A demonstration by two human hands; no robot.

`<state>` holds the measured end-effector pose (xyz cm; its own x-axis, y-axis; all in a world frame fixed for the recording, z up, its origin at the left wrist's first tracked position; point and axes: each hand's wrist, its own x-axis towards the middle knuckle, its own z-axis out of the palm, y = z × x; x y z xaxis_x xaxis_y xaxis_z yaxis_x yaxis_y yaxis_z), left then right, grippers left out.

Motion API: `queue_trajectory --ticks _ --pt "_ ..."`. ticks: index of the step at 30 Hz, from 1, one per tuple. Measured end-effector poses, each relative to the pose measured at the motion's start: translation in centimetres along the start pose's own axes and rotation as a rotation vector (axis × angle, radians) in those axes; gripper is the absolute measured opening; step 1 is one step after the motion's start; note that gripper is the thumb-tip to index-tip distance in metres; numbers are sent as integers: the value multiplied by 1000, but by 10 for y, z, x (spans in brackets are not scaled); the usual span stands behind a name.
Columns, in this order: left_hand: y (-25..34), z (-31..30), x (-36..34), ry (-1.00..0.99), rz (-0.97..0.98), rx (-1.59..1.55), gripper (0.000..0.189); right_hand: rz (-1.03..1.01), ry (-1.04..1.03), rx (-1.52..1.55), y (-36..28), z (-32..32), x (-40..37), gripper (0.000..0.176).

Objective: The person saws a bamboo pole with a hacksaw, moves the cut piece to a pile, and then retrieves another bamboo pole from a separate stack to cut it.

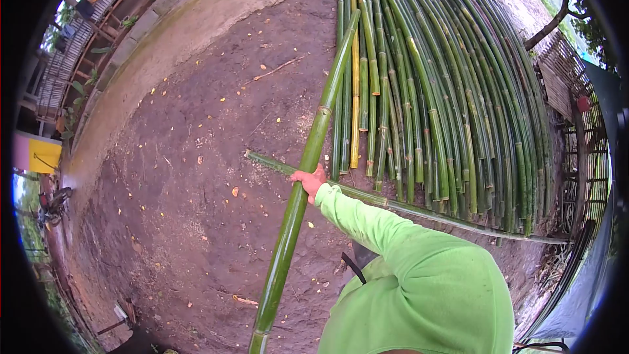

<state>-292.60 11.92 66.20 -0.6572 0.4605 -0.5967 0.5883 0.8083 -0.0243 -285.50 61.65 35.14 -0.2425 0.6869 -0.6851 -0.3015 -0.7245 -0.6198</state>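
A thick green bamboo pole (pixel 283 249) runs from the bottom edge up to the stacked poles. My right hand (pixel 309 182) is closed around its middle, at the end of a light green sleeve. Beneath this hand, a thinner bamboo pole (pixel 419 208) crosses on the ground. My left hand is out of sight.
Many green bamboo poles (pixel 452 105) lie side by side at the upper right, one yellow pole (pixel 355 92) among them. Bare soil (pixel 190 177) with scattered leaves spreads left. A slatted fence (pixel 596 157) stands right, and a concrete strip (pixel 164 42) curves along the upper left.
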Motion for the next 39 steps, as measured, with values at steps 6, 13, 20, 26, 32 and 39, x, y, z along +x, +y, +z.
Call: queue_trajectory --ticks 6,13,20,26,32,39 --pt "48 84 42 -207 -22 -129 59 -59 232 -308 5 -81 2 62" --pt "136 168 86 -345 -39 -243 66 -124 269 -611 -56 -161 88 82" --pt "366 127 200 -287 779 -689 92 285 -349 185 -1 -206 -44 40" --pt "272 179 172 -332 741 -448 79 -227 227 -900 -84 -362 132 79" --pt "71 278 126 -334 61 -167 55 -147 82 -773 -51 -440 102 99" --pt "-21 270 192 -646 -438 -939 32 52 421 -1099 -62 -434 121 99"
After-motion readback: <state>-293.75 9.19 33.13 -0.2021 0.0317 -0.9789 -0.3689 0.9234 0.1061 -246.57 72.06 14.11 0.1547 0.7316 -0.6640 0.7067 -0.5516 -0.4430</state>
